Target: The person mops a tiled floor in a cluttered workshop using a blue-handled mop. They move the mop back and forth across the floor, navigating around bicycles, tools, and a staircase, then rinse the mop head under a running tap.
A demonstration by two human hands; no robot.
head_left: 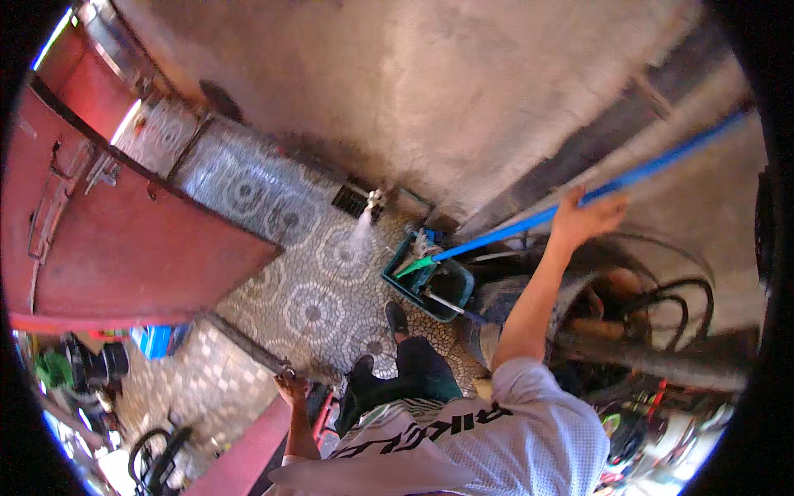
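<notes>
A long-handled tool with a blue pole (513,227) and a green lower end slants up to the right, its lower end in a dark green bucket (460,312). Beside the pole, my right hand (585,217) touches it near the thumb, with the fingers stretched out and slightly blurred. Greyish strands (425,243) show in the bucket by the green end. My left hand (291,387) is low on the left, its fingers curled near the end of a dark edge strip (248,343). What it holds, if anything, I cannot make out.
Water (362,231) runs from a wall tap (375,197) beside a floor grate (351,199). The patterned tile floor (313,312) looks wet. A red metal door (141,240) stands at left. Black hoses (678,302) and a drum-shaped object lie at right, near a bare wall (397,91).
</notes>
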